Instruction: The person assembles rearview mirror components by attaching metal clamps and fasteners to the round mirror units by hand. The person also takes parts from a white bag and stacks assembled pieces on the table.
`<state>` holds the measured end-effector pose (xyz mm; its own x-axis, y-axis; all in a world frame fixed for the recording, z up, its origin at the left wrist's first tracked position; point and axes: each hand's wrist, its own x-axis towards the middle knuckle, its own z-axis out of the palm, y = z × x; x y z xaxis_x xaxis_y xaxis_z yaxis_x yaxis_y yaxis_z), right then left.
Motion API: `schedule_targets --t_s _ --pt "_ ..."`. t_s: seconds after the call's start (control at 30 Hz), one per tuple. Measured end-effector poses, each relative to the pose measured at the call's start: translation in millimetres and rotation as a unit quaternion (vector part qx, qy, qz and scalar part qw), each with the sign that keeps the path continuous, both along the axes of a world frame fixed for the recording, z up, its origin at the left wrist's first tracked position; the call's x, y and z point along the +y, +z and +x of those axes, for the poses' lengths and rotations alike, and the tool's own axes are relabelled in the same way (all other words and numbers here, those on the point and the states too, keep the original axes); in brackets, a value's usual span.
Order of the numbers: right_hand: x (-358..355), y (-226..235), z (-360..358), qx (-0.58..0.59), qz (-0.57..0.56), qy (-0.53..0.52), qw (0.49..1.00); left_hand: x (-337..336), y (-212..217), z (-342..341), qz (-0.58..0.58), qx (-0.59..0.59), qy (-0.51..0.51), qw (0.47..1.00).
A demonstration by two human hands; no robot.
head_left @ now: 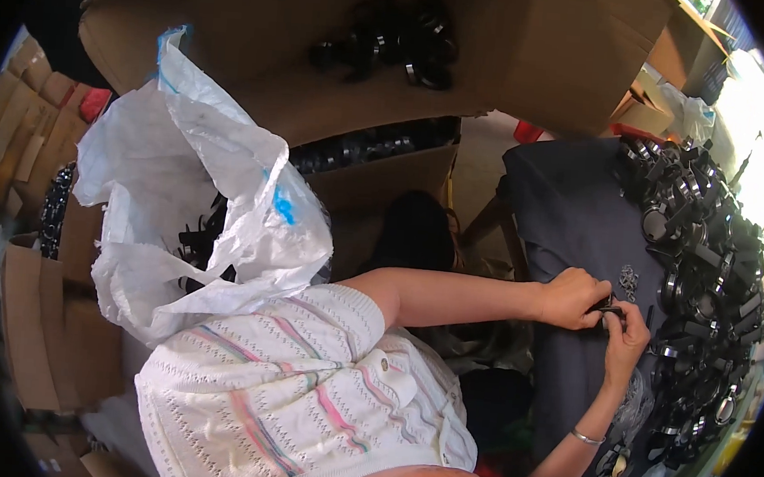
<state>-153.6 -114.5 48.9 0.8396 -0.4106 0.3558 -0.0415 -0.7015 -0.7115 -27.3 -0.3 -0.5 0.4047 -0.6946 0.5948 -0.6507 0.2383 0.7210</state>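
Observation:
Over a dark cloth-covered surface [570, 216], my left hand [573, 298] and my right hand [627, 334] meet, fingers closed in a pinch. Between their fingertips is a small black strap-like piece [606, 309]; the fingers cover most of it, so its exact kind is unclear. A little cluster of small silver metal parts [629, 281] lies on the cloth just beyond the hands. Right of them spreads a heap of black wristwatches [706, 288] with silver-rimmed cases. By my right wrist rests a clear plastic bag [632, 411].
A large open white plastic bag [202, 155] with black items inside stands at the left. Ahead is a big cardboard box [537, 54] holding more black watch-like pieces [387, 39]. More cardboard cartons [57, 331] line the left side. A small red object [528, 132] sits behind the cloth.

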Motion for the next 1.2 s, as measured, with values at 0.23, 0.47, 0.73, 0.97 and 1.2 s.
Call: schedule_targets --t_s 0.23,0.47,0.73,0.97,1.2 --pt "-20 27 25 0.122 0.127 0.074 0.982 -2 -1 7 0.008 -0.029 0.023 0.999" --pt "-8 38 23 0.152 0.127 0.051 0.979 0 6 2 0.079 -0.007 0.027 0.997" --pt "16 -8 5 -0.065 0.05 -0.107 0.991 -2 5 7 0.031 -0.025 -0.002 0.999" --pt "50 -18 -43 -0.187 0.042 -0.247 0.95 0 -2 9 0.057 -0.03 0.004 0.998" --pt "55 -14 -109 0.126 -0.036 -0.367 0.921 -14 -10 28 0.095 0.099 -0.055 0.989"
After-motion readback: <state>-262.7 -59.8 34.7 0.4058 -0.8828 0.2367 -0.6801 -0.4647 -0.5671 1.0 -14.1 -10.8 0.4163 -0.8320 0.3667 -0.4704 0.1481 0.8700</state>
